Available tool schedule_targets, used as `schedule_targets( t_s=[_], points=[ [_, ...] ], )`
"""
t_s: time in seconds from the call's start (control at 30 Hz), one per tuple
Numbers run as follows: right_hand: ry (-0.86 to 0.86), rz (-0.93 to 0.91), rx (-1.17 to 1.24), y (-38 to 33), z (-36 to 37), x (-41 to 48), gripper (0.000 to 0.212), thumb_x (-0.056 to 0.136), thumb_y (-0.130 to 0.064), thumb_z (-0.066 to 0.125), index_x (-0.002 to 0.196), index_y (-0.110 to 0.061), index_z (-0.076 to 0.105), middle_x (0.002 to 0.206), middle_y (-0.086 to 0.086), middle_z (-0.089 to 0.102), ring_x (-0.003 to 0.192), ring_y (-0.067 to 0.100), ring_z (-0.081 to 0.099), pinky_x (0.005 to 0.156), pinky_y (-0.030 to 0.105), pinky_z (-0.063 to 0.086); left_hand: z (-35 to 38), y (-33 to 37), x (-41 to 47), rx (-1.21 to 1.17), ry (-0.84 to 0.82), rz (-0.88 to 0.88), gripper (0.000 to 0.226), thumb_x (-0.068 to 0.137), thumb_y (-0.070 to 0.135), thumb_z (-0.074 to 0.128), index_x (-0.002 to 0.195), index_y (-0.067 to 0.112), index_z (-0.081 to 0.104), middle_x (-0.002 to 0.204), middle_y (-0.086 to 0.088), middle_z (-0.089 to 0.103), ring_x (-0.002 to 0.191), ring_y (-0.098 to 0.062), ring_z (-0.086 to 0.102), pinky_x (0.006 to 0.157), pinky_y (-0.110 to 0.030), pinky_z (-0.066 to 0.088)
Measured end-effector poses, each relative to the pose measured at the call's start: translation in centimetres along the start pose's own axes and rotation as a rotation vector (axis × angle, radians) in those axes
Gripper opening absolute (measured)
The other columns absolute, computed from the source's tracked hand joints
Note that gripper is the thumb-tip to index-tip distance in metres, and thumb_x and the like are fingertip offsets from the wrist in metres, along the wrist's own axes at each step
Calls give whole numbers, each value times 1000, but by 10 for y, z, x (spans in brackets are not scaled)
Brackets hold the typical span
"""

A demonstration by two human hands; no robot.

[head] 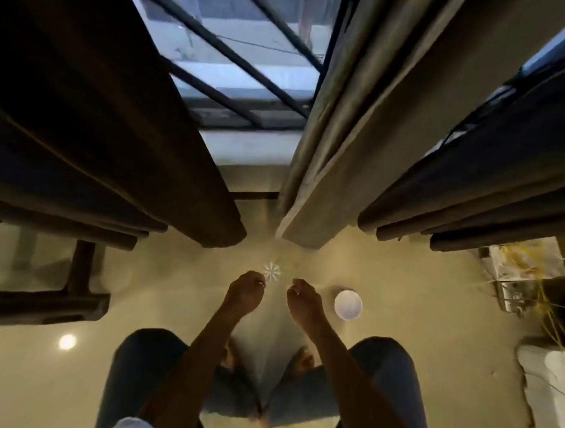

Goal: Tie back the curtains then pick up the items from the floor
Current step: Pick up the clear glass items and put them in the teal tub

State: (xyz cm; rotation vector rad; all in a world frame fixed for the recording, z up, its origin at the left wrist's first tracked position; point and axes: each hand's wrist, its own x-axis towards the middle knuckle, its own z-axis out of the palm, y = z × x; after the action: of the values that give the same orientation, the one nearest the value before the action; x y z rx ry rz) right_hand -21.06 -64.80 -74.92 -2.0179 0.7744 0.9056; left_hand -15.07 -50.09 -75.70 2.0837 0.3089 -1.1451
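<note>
A dark curtain [122, 135] hangs on the left and a lighter grey curtain [349, 129] on the right, with the barred window [236, 66] showing between them. On the floor below the gap lies a small white pleated round item [271, 271]. A white bowl [348, 304] sits to its right. My left hand [245, 293] reaches down with its fingertips at the left edge of the pleated item; whether it grips the item is unclear. To the right of that item, and apart from it, my right hand [305, 299] hangs with loosely curled fingers that hold nothing.
A dark wooden furniture frame [77, 289] stands on the left. Clutter with yellow cords [524, 273] and a white appliance [555, 387] crowd the right side. A further dark curtain panel [490, 177] hangs at far right. My knees and bare feet are below my hands.
</note>
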Motion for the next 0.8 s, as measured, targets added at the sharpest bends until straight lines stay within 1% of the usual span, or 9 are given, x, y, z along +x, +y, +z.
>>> schedule_targets(
  t_s=[0.07, 0.2, 0.27, 0.43, 0.5, 0.6, 0.63, 0.7, 0.8],
  points=[
    [5, -7, -12, 15, 21, 45, 44, 105, -16, 39, 147, -5, 45, 154, 12, 44, 141, 27, 42, 113, 27, 28, 13, -18, 45, 8, 24, -5, 30, 93, 7, 46, 115, 13, 66, 126, -11, 65, 113, -34, 62, 98, -46, 51],
    [13, 70, 134, 39, 58, 122, 45, 102, -18, 43, 146, -12, 44, 144, 12, 53, 132, 29, 51, 107, 33, 39, 46, -51, 125, 8, 72, -57, 34, 97, 15, 45, 128, 15, 60, 133, -12, 61, 118, -34, 58, 100, -38, 49],
    [7, 81, 149, 50, 72, 157, 47, 101, -18, 43, 147, -11, 43, 148, 13, 50, 136, 30, 47, 109, 31, 36, 63, -65, 158, 35, 61, -64, 36, 99, 18, 45, 133, 13, 55, 138, -13, 56, 125, -33, 53, 103, -34, 44],
    [8, 123, 240, 73, 99, 222, 58, 100, -22, 48, 154, -9, 31, 158, 13, 38, 144, 30, 37, 114, 32, 30, 98, -93, 223, -37, 29, -99, 56, 103, 21, 45, 154, 7, 27, 159, -15, 31, 145, -31, 33, 117, -35, 29],
    [-9, 140, 264, 76, 108, 236, 55, 99, -26, 50, 151, -12, 38, 153, 12, 44, 139, 31, 44, 112, 34, 35, 106, -101, 239, -53, 6, -92, 55, 100, 18, 48, 152, 5, 33, 155, -18, 38, 142, -33, 38, 115, -35, 34],
    [-9, 95, 228, 81, 121, 254, 39, 95, -35, 49, 127, -17, 62, 132, 8, 64, 116, 27, 62, 100, 35, 49, 114, -106, 249, -82, -8, -42, 51, 84, 21, 50, 132, 7, 59, 133, -15, 61, 124, -31, 57, 99, -29, 45],
    [0, 80, 238, 82, 123, 255, 40, 93, -39, 48, 122, -18, 64, 126, 7, 67, 111, 25, 64, 96, 35, 51, 115, -106, 247, -91, 28, -41, 49, 83, 23, 50, 128, 8, 62, 128, -14, 64, 120, -30, 60, 98, -31, 48],
    [32, 60, 272, 78, 121, 244, 40, 93, -42, 47, 121, -20, 65, 121, 4, 69, 109, 23, 65, 95, 34, 51, 116, -99, 236, -71, 132, -22, 38, 90, 17, 52, 126, 8, 62, 125, -13, 65, 115, -31, 61, 97, -34, 49],
    [108, 36, 308, 63, 107, 209, 32, 96, -35, 50, 119, -23, 67, 119, 0, 70, 110, 21, 65, 94, 31, 51, 110, -81, 207, -67, 220, 1, 35, 94, 15, 51, 127, 10, 60, 126, -13, 64, 116, -31, 60, 95, -31, 45]
  ],
)
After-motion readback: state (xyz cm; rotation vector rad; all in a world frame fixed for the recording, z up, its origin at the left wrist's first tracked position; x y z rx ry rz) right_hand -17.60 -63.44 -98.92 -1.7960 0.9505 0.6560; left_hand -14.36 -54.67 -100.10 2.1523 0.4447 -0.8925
